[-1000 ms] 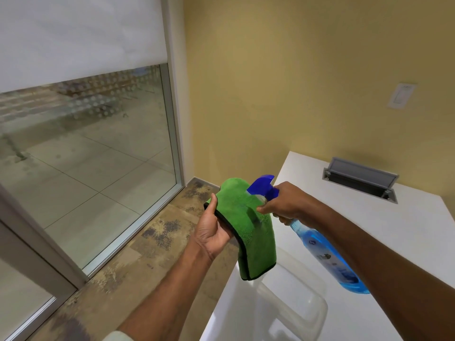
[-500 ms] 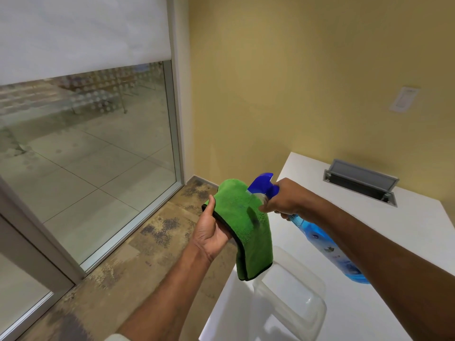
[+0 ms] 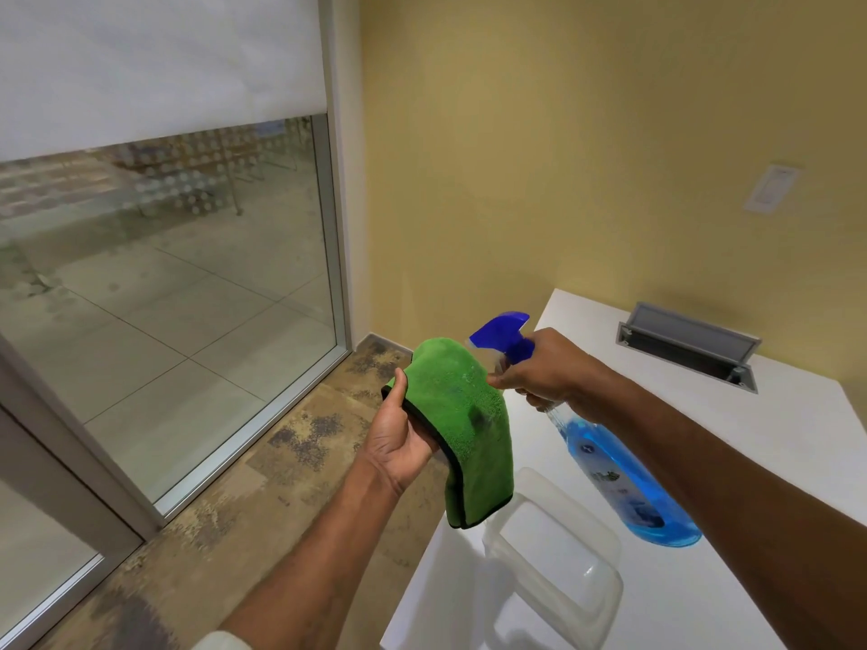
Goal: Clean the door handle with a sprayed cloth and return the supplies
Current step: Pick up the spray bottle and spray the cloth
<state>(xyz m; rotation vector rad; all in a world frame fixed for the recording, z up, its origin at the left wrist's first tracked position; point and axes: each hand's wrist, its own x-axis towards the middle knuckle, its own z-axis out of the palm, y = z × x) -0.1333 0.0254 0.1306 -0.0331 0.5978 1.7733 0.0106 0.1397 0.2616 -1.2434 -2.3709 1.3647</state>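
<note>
Now my left hand (image 3: pixel 399 443) pinches the folded green microfibre cloth (image 3: pixel 462 424) upright, thumb on its edge; just right, my right hand (image 3: pixel 546 368) grips the blue-triggered clear spray bottle (image 3: pixel 610 466), nozzle facing it, above the white table (image 3: pixel 774 443).

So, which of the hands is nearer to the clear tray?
Left. The left hand holds the cloth just above the tray; the right hand is higher.

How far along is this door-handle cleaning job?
Early. Done: both supplies are picked up. In hand: the left hand holds the green cloth while the right hand aims the spray bottle at it. Left: wiping the handle, which is not in view, and returning both supplies, perhaps to the clear tub.
</note>
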